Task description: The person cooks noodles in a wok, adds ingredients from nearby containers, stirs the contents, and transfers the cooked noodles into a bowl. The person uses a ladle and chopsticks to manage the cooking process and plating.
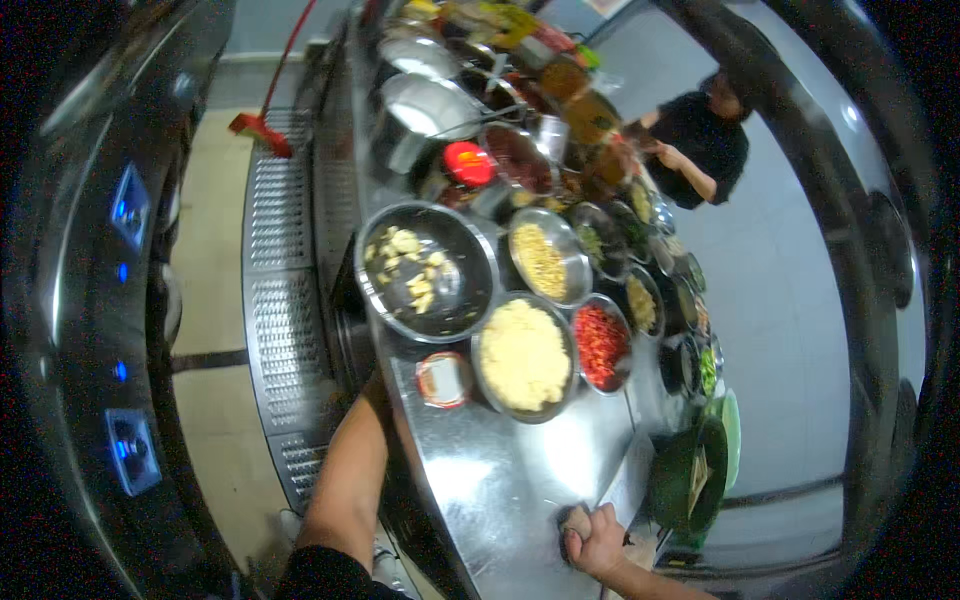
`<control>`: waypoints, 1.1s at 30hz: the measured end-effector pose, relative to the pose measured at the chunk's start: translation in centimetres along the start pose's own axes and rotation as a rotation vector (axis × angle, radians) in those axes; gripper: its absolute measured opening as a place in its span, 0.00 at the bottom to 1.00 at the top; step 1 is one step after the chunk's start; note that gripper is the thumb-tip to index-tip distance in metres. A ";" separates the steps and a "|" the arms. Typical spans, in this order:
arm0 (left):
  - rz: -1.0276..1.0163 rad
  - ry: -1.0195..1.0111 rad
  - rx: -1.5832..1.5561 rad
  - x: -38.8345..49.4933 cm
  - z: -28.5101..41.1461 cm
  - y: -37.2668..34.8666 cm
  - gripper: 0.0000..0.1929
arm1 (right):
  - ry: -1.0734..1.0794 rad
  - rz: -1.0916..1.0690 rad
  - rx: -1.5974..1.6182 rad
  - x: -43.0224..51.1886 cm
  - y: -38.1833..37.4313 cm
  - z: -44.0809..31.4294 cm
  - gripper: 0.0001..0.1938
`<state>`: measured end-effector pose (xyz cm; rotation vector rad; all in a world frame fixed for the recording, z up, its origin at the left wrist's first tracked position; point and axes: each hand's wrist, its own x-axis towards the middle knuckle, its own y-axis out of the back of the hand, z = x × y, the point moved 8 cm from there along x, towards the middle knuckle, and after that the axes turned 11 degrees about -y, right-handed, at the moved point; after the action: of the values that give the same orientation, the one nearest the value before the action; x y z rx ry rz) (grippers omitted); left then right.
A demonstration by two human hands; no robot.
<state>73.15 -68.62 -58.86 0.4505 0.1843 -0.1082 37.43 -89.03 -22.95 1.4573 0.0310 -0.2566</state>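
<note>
My right hand (598, 541) is closed around a greyish-brown lump, possibly a cloth (577, 523), against the steel counter (480, 517) near its lower end. My left forearm runs up the counter's near side, and its hand is hidden past the counter edge. Above it stands a large steel bowl (465, 304) with pale yellow chunks (421, 289). Beside that are a bowl of pale minced food (523, 355), a bowl of chopped red peppers (600, 345) and a bowl of small yellow pieces (540, 259). A red-rimmed white lid or container (442, 379) lies left of the minced food.
Several more bowls and a red-lidded jar (469, 163) crowd the counter's upper part. A dark round container (688, 476) is at the right. A person in black (705, 142) works across the counter. Metal floor grating (283, 345) and a red broom (260, 133) are at the left.
</note>
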 end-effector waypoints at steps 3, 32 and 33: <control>0.070 0.006 -0.123 -1.9 -0.4 1.6 0.20 | -0.100 0.074 0.116 0.1 1.0 0.9 0.18; 0.541 0.426 -0.480 -48.5 18.1 25.0 0.22 | -0.393 0.014 0.446 -17.4 1.3 9.4 0.21; 0.646 0.289 -0.695 -47.9 19.2 22.0 0.25 | -0.353 0.119 0.458 -18.0 1.3 10.1 0.21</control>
<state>32.48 -54.39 -22.95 -0.1875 0.3344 0.6444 18.77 -96.10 -17.33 1.8399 -0.4237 -0.4404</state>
